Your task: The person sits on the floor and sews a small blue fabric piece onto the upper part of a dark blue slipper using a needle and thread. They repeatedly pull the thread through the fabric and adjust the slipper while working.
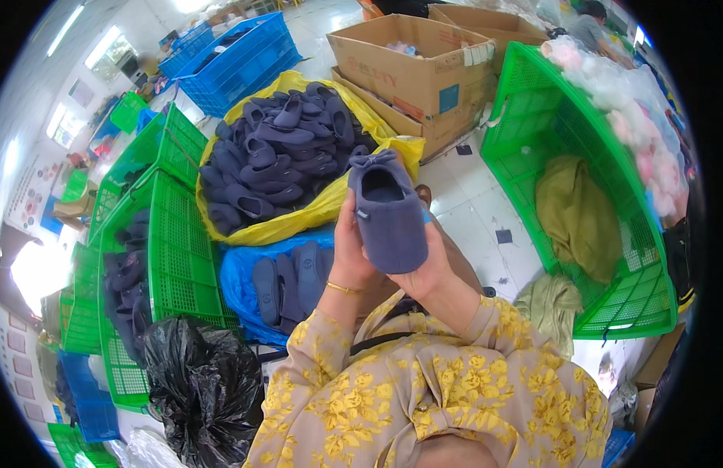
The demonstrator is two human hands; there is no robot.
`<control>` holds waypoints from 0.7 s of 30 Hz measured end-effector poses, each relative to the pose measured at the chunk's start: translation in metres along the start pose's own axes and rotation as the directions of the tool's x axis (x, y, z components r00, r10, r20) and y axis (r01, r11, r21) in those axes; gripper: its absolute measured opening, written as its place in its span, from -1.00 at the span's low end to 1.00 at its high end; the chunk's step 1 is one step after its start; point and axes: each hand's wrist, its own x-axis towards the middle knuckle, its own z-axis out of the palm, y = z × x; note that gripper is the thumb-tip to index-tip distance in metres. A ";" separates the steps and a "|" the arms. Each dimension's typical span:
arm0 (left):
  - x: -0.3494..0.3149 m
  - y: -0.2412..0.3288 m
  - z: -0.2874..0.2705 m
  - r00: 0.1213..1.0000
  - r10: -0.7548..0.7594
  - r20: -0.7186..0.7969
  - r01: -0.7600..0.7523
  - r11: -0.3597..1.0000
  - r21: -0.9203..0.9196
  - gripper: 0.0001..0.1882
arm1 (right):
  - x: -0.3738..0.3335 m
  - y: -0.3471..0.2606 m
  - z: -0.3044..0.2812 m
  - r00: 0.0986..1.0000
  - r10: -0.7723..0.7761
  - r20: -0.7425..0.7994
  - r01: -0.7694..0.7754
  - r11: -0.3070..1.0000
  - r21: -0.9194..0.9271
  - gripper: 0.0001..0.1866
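Note:
I hold one dark blue fabric slipper (393,226) up in front of me. It has a small bow at its far end, a dark foot opening and a small pale tag on its left side. My left hand (349,248) is closed on the slipper's left side, a gold bangle on that wrist. From the lower right, my right hand (428,265) grips the near end. Just beyond, a yellow sack (299,221) is heaped with similar slippers (272,160). Below it, a blue plastic bag (238,292) holds several more, some with soles facing up.
Green crates (182,234) stand on the left, one holding dark slippers. A black plastic bag (205,390) sits at the lower left. Cardboard boxes (408,74) and a blue crate (241,58) are behind. At right, a green crate (525,132) holds olive cloth (576,214). A person (591,31) is far right.

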 end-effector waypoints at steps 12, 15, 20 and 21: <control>-0.003 -0.011 0.004 0.996 -0.053 -0.072 0.053 0.999 0.004 -0.36 | -0.005 0.004 -0.011 0.992 0.067 -0.107 -0.053 0.990 0.129 -0.59; -0.001 -0.009 -0.011 0.999 -0.042 0.008 0.042 0.999 0.013 -0.20 | -0.010 0.004 -0.022 0.990 0.123 -0.072 -0.117 0.990 0.083 -0.56; -0.010 0.001 -0.030 0.997 0.004 0.083 0.002 0.998 -0.068 -0.08 | -0.022 0.019 -0.013 0.950 0.153 -0.272 -0.190 0.975 -0.114 -0.50; -0.009 0.003 -0.029 0.998 0.017 0.066 -0.013 0.998 -0.054 -0.06 | -0.023 0.017 -0.023 0.956 0.174 -0.237 -0.210 0.968 -0.139 -0.49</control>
